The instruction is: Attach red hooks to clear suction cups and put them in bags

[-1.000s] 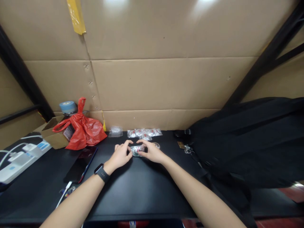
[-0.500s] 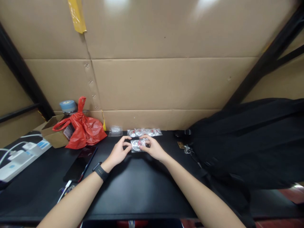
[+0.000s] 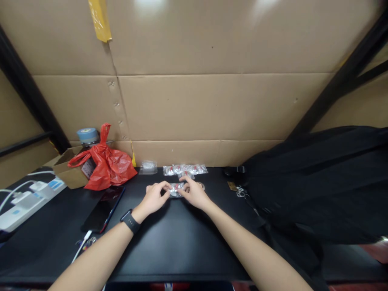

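Observation:
My left hand (image 3: 154,197) and my right hand (image 3: 194,193) meet over a small clear plastic packet (image 3: 176,189) holding a round silver and red piece, low on the black table (image 3: 182,238). Fingers of both hands pinch its two ends. Just behind it, a row of several similar packets (image 3: 184,169) lies along the cardboard wall. An empty-looking clear bag (image 3: 148,167) sits left of that row. A black watch (image 3: 129,221) is on my left wrist.
A red plastic bag (image 3: 106,163) and a small cardboard box (image 3: 69,169) with a blue-capped bottle (image 3: 86,136) stand at the left. A dark phone (image 3: 103,209) and a white power strip (image 3: 21,202) lie nearer. Black fabric (image 3: 318,182) and metal rings (image 3: 241,192) fill the right.
Both hands lifted the packet up toward the row of packets, then brought it back down onto the table, still pinched at both ends.

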Demonstrator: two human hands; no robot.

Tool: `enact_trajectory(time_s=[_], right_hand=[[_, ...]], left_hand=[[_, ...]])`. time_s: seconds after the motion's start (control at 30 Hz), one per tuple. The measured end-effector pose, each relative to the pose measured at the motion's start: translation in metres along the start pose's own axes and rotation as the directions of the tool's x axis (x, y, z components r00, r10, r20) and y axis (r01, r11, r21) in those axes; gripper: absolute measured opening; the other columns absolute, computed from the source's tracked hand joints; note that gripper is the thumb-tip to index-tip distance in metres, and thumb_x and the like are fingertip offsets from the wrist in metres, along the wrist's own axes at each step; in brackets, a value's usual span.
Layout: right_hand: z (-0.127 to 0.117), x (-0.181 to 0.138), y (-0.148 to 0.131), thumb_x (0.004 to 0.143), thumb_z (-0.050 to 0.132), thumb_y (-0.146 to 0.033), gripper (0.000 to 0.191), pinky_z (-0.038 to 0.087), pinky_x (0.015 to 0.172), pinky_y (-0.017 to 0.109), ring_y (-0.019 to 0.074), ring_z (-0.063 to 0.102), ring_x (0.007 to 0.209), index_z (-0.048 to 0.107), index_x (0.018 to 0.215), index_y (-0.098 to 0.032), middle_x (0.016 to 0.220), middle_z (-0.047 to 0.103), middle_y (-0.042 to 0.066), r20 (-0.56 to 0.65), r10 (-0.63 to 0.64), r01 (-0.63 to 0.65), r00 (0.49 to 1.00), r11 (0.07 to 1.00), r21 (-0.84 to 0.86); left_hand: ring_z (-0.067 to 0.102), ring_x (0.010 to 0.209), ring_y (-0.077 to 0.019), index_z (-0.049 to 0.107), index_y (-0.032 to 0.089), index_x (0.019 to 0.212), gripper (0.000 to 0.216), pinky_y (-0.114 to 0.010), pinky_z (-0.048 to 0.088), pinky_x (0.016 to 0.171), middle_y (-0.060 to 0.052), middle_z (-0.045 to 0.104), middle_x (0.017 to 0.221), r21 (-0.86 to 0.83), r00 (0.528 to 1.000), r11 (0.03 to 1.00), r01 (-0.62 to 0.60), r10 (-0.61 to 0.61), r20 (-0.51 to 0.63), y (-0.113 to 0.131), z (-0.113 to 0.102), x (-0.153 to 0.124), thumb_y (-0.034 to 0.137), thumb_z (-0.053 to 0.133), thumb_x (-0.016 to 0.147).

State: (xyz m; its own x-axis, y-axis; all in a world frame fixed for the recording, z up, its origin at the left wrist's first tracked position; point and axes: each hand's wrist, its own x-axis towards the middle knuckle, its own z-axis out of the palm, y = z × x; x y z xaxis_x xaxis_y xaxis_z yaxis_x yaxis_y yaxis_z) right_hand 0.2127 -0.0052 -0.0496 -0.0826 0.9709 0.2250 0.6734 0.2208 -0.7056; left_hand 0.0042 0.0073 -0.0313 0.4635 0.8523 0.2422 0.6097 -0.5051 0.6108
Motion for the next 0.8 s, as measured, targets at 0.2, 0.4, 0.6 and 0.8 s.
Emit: enact_trajectory(time_s=[0.2, 0.4, 0.6, 0.8], right_hand=[[0.002, 0.0, -0.001, 0.087, 0.061, -0.03, 0.027, 0.035, 0.082, 0.034, 0.0181, 0.067, 0.075, 0.057, 0.114, -0.026, 0.077, 0.071, -0.004, -0.024, -0.031, 0.024, 0.999, 0.973, -0.23], [-0.016, -0.001, -0.006, 0.089, 0.06, -0.024, 0.017, 0.037, 0.078, 0.032, 0.0203, 0.065, 0.086, 0.064, 0.105, -0.023, 0.089, 0.072, 0.004, 0.057, -0.178, 0.186, 0.982, 0.909, -0.373], [-0.024, -0.002, -0.005, 0.086, 0.063, -0.019, 0.009, 0.042, 0.076, 0.03, 0.0213, 0.065, 0.086, 0.069, 0.09, -0.024, 0.089, 0.072, 0.005, 0.217, -0.268, 0.335, 0.939, 0.859, -0.387], [-0.021, -0.004, -0.005, 0.088, 0.063, -0.021, 0.012, 0.046, 0.08, 0.033, 0.0224, 0.065, 0.091, 0.073, 0.094, -0.025, 0.095, 0.072, 0.006, 0.235, -0.282, 0.353, 0.93, 0.862, -0.363]], left_hand=[[0.059, 0.107, -0.0249, 0.068, 0.03, 0.104, 0.02, -0.041, 0.036, 0.091, -0.001, 0.072, 0.104, 0.16, 0.999, 0.987, 0.003, -0.009, 0.04, -0.003, 0.005, -0.002, 0.028, 0.052, 0.092], [0.053, 0.112, -0.027, 0.067, 0.029, 0.113, 0.026, -0.042, 0.033, 0.09, -0.006, 0.069, 0.109, 0.276, 0.995, 0.957, -0.092, 0.078, 0.062, -0.004, 0.003, -0.005, 0.025, 0.052, 0.092], [0.047, 0.117, -0.0286, 0.066, 0.026, 0.115, 0.028, -0.043, 0.034, 0.09, -0.009, 0.064, 0.117, 0.37, 0.977, 0.904, -0.213, 0.204, 0.064, 0.003, 0.0, -0.008, 0.022, 0.051, 0.092], [0.047, 0.117, -0.0285, 0.068, 0.027, 0.109, 0.025, -0.045, 0.032, 0.094, -0.008, 0.065, 0.117, 0.363, 0.955, 0.883, -0.296, 0.266, 0.132, 0.008, -0.002, -0.01, 0.025, 0.048, 0.094]])
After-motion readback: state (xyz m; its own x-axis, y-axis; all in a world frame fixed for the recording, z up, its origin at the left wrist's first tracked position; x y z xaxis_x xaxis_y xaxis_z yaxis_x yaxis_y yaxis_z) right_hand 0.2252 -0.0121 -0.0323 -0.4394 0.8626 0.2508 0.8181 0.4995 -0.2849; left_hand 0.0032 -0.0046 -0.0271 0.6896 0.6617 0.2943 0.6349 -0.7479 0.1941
